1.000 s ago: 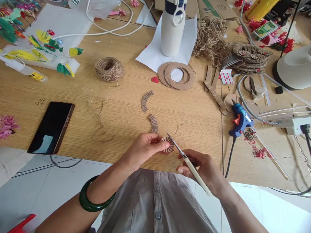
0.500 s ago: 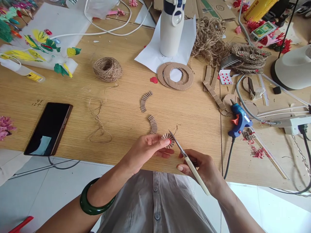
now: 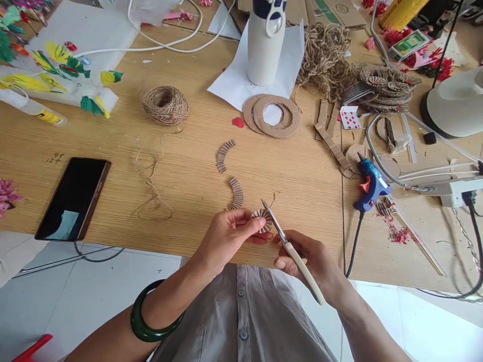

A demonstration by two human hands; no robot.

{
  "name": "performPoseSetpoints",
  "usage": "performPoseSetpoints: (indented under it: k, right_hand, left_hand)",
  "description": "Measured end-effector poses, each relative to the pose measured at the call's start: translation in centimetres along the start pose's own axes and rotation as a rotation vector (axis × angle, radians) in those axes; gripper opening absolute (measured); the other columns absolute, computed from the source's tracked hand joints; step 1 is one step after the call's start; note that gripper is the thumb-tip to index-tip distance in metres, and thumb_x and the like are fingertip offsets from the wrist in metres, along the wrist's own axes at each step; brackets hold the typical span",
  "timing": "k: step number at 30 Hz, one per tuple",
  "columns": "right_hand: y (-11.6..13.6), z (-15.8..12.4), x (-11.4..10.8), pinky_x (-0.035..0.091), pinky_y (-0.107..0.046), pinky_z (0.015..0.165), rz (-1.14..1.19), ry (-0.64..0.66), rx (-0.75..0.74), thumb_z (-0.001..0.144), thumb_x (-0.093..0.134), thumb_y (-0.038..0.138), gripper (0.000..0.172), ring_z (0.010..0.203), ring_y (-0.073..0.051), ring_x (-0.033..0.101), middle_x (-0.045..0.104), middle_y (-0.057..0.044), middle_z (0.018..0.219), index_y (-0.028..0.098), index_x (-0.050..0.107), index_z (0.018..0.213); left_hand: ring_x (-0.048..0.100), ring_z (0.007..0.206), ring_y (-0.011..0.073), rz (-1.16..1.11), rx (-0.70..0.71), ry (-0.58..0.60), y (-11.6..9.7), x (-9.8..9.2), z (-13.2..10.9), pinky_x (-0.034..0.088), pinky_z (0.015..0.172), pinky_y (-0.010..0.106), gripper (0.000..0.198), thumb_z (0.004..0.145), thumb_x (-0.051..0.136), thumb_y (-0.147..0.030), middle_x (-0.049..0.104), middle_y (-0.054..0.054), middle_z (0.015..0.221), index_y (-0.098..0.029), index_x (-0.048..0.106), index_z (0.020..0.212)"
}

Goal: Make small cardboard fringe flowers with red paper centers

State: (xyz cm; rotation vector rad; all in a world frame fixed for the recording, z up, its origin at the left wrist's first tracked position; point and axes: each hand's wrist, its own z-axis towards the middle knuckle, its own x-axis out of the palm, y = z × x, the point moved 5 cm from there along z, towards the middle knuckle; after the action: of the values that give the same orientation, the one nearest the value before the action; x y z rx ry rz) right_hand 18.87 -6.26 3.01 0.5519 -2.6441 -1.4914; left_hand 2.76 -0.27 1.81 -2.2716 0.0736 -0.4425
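My left hand (image 3: 226, 236) pinches a small round pleated cardboard rosette (image 3: 261, 220) just above the table's near edge. My right hand (image 3: 313, 264) grips a pair of scissors (image 3: 289, 246) with cream handles. The blades point up and left and meet the rosette's right edge. Two curved strips of corrugated cardboard (image 3: 225, 155) (image 3: 236, 193) lie on the table just beyond my left hand. A green bangle (image 3: 151, 317) circles my left wrist.
A blue glue gun (image 3: 370, 185) lies to the right with its cord over the edge. Cardboard rings (image 3: 275, 116), a white bottle (image 3: 266, 42), a twine ball (image 3: 165, 104) and loose twine (image 3: 151, 188) lie further back. A black phone (image 3: 73, 197) rests at the left.
Both hands stay at the table edge. The rosette has turned slightly in my left fingers and the scissor blades have shifted a little against it.
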Motion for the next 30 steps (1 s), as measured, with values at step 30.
performPoseSetpoints:
  k: [30]
  right_hand:
    - [-0.6,-0.3,-0.5,0.024,-0.028,0.055,-0.102,-0.067,0.026,0.075,0.075,0.058,0.048,0.062,-0.013,0.032,0.04,0.005,0.064,0.015,0.063,0.092]
  left_hand:
    - [0.072,0.073,0.0178,0.11,-0.066,0.118,-0.7,-0.4,0.2,0.059,0.071,0.029,0.022,0.078,0.074,-0.035,0.072,0.003,0.074,-0.014,0.072,0.077]
